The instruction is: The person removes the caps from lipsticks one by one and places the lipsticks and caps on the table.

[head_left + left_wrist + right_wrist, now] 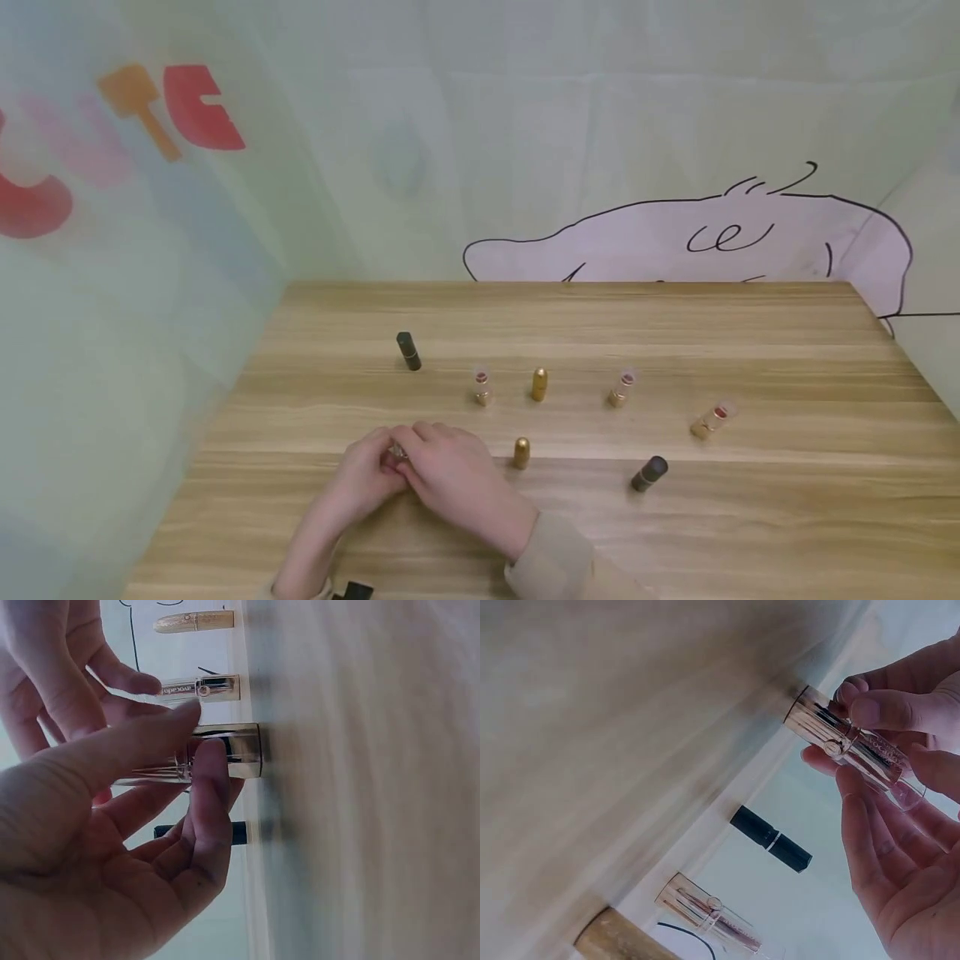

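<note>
A clear-capped lipstick (847, 750) stands between the two hands over the tabletop (787, 517), its long axis roughly upright, the gold base down, though whether that base touches the wood or hangs just above it I cannot tell. The left hand (367, 475) pinches the tube low, thumb against fingers near the base, and so is the nearer to the wood, while the right hand (457, 475) curls its fingers and thumb round the clear upper end, directly above. Just beyond the right hand's outer side stands a gold bullet-shaped tube (521, 452).
</note>
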The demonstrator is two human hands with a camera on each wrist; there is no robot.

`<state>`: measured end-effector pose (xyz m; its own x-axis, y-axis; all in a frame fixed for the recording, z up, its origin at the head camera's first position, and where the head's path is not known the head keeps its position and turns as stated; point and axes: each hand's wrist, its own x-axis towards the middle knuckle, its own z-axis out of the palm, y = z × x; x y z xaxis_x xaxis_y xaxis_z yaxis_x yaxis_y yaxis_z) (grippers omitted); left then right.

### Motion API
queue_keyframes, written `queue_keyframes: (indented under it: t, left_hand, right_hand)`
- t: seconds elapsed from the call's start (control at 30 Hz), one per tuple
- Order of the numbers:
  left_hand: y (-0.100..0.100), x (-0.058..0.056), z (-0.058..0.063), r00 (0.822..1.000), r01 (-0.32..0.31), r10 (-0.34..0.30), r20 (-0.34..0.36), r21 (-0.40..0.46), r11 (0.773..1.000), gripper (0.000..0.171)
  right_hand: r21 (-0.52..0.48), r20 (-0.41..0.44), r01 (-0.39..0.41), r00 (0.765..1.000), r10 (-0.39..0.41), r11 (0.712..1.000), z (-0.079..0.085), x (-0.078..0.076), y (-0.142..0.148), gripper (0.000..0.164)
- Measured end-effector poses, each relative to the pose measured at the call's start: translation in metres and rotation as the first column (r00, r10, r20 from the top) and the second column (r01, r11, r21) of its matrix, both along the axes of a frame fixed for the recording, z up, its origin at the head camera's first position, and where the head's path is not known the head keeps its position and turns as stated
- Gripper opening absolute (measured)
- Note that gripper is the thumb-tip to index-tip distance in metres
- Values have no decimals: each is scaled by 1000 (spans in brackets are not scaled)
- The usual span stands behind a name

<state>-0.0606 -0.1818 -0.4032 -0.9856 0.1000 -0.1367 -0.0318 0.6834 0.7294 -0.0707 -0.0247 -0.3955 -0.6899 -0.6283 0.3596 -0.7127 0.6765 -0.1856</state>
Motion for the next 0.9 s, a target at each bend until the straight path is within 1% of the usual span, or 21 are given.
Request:
queue_keyframes:
  t: [0.23, 0.37, 0.53, 0.67, 0.9]
  left_hand:
    - [0, -3, -2, 1000, 0, 0, 9, -17, 1000, 31]
    - [0, -4, -3, 1000, -12, 12, -1, -37, 999, 28]
    - [1, -4, -4, 1000, -24, 24, 4, -45, 999, 23]
    - [1, -4, -5, 1000, -15, 15, -3, -52, 999, 24]
    - [2, -3, -4, 999, 3, -6, -39, -86, 996, 25]
  right_hand:
    - [-4, 4, -30, 1000, 30, 1000, 1, -3, -3, 20]
    - [-3, 10, -34, 999, 34, 999, 0, -4, -3, 19]
    - [-1, 18, -35, 999, 35, 999, 0, -4, -3, 20]
    - [0, 15, -37, 999, 37, 999, 0, -4, -3, 20]
    - [-10, 16, -41, 999, 41, 999, -1, -4, -3, 19]
